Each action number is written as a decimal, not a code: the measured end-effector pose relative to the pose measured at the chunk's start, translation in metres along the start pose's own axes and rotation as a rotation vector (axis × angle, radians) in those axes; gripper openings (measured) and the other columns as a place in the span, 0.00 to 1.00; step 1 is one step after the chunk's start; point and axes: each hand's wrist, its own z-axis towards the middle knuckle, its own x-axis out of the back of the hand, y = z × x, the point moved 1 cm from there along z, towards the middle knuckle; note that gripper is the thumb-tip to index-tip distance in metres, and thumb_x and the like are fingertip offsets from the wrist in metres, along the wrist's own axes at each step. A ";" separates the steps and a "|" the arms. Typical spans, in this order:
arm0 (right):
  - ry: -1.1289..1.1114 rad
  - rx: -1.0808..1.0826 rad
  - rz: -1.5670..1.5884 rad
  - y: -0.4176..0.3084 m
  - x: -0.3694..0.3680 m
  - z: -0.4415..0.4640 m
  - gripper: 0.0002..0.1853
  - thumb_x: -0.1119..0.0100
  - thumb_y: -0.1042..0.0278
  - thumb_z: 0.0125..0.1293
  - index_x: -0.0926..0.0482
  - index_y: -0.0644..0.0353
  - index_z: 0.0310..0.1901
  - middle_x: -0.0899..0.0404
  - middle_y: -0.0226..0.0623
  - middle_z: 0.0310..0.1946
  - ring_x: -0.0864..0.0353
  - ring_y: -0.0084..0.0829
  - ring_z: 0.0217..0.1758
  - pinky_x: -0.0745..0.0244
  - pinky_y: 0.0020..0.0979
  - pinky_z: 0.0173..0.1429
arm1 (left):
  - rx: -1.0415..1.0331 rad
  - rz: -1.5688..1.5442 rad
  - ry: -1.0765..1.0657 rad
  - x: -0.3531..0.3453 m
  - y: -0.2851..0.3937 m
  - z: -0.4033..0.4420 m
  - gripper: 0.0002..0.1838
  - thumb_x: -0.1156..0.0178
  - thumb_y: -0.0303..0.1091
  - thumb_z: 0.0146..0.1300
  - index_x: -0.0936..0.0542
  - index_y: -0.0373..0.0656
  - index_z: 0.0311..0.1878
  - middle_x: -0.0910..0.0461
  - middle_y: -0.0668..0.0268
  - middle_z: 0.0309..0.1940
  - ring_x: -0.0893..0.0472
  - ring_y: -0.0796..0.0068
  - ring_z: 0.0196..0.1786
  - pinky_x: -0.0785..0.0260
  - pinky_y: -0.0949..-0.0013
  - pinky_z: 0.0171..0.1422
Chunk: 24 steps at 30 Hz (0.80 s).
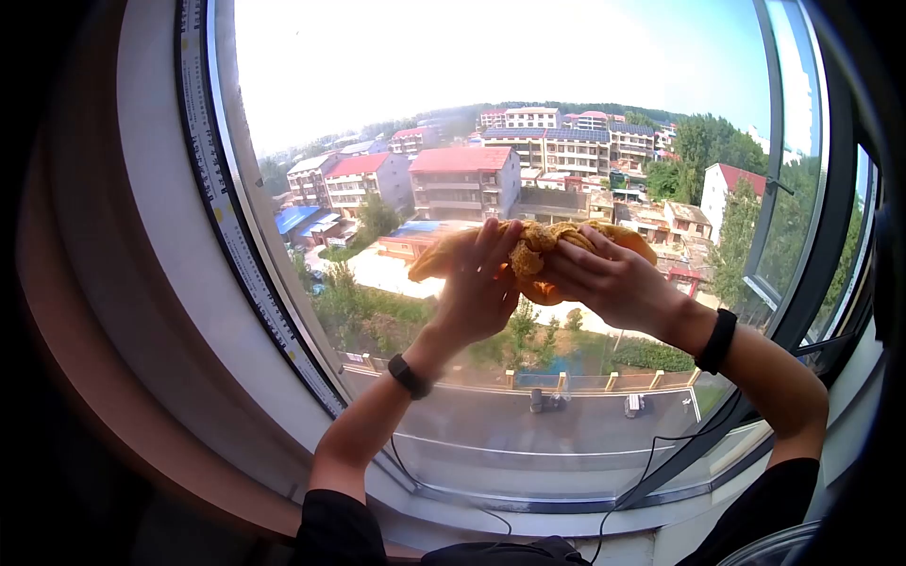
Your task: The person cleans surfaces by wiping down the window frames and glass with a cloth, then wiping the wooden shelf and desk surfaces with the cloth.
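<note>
Yellow cloth (526,262) in both hands (612,283), long axis left to right

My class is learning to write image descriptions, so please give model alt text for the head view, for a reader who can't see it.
Left hand and right hand hold a bunched yellow cloth up at a window, with dark bands on both wrists. Outside, below, are red-roofed buildings, trees and a road.

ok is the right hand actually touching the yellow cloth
Touching. The head view shows it: the right hand has its fingers laid over the bunched folds of the yellow cloth, with no gap between.
</note>
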 end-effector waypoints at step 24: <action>0.246 -0.279 -0.057 0.110 0.043 -0.021 0.29 0.37 0.60 0.70 0.29 0.42 0.72 0.32 0.32 0.73 0.35 0.37 0.78 0.39 0.48 0.83 | -0.436 0.034 0.164 0.046 -0.025 0.179 0.18 0.44 0.38 0.75 0.21 0.45 0.64 0.39 0.61 0.79 0.42 0.54 0.81 0.48 0.45 0.81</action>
